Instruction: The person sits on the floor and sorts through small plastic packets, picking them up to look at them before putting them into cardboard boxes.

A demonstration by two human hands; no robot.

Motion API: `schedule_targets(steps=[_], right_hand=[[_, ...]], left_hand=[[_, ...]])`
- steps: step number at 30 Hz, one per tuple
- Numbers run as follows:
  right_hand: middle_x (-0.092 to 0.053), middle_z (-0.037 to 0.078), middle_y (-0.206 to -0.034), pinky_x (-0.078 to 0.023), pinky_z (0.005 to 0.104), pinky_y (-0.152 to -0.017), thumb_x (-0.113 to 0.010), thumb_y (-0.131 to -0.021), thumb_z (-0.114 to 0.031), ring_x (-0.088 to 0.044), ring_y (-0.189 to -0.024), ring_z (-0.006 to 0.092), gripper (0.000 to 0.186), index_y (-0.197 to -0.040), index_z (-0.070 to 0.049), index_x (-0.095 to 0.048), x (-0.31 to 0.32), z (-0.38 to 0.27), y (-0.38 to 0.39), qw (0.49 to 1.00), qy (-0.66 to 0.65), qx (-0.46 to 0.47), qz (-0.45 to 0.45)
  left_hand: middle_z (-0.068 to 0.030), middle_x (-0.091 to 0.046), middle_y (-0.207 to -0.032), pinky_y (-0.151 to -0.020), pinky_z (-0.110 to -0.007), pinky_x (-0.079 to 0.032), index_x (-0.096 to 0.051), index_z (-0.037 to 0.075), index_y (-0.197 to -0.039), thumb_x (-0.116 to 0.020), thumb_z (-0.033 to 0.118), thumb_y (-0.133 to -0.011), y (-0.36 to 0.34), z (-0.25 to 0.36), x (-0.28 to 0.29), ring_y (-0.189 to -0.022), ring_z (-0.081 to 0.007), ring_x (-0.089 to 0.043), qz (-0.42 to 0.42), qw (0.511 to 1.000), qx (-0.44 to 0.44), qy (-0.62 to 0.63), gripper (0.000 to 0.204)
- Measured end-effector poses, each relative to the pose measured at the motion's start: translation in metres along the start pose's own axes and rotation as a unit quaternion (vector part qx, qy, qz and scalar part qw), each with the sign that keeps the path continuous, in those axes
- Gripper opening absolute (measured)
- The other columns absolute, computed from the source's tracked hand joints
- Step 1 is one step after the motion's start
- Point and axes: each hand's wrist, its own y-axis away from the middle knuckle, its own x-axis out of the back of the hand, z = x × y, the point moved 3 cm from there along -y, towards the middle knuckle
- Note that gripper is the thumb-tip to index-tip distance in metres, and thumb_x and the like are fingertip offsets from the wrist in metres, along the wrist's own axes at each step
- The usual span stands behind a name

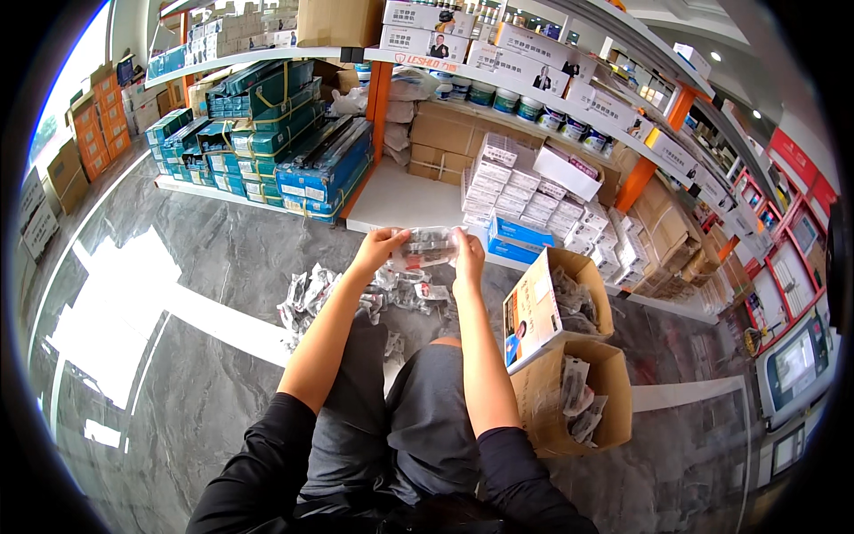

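Observation:
Stretched between my two hands is a clear plastic bag (427, 247) with greyish parts inside, too small to name. My left hand (381, 250) pinches its left end, and my right hand (469, 258) grips its right end. Both are held out ahead of my knees, above a loose pile of similar small plastic bags (311, 294) on the floor. To the right of my right forearm stand two open cardboard boxes. The farther box (531, 311) and the nearer box (543, 400) both hold bagged parts.
Ahead, a shelf rack with orange posts (378, 107) carries stacked white boxes (511, 182), a blue box (518, 238) and several tubs. Teal cartons (267, 133) are stacked at the left. Glossy grey tile floor (213, 383) surrounds me. A screen device (794, 367) stands at the far right.

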Motion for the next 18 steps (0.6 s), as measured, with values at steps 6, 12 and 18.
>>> schedule_targets(steps=[6,12,18], right_hand=[[-0.039,-0.006,-0.059,-0.025,0.0201,-0.048,-0.058,-0.080,-0.018,-0.031,-0.054,0.0039,0.022,-0.065,-0.008,-0.046,-0.004,-0.006,0.004,0.998,0.005,0.024,-0.051],[-0.039,-0.006,-0.059,-0.026,0.0193,-0.048,-0.058,-0.080,-0.016,-0.034,-0.054,0.0034,0.025,-0.061,-0.012,-0.042,-0.008,-0.015,0.010,0.999,-0.033,0.003,-0.016],[-0.034,-0.007,-0.051,-0.020,0.0197,-0.038,-0.060,-0.078,-0.020,-0.030,-0.042,0.0024,0.025,-0.060,-0.014,-0.043,-0.012,-0.006,0.009,0.994,-0.072,-0.073,-0.041]], left_hand=[[-0.0011,-0.058,-0.077,-0.065,-0.023,-0.043,-0.060,0.001,-0.091,-0.054,0.033,-0.084,-0.002,-0.006,0.003,-0.070,-0.0085,-0.055,0.046,0.995,-0.024,0.082,0.033],[-0.0045,-0.058,-0.083,-0.060,-0.026,-0.050,-0.054,0.002,-0.092,-0.048,0.028,-0.088,-0.012,-0.010,-0.002,-0.073,-0.0132,-0.058,0.002,0.964,-0.022,0.263,0.027],[-0.0025,-0.058,-0.083,-0.064,-0.024,-0.047,-0.056,0.003,-0.091,-0.048,0.028,-0.088,-0.011,-0.014,0.000,-0.073,-0.0113,-0.056,0.011,0.949,-0.023,0.316,0.027]])
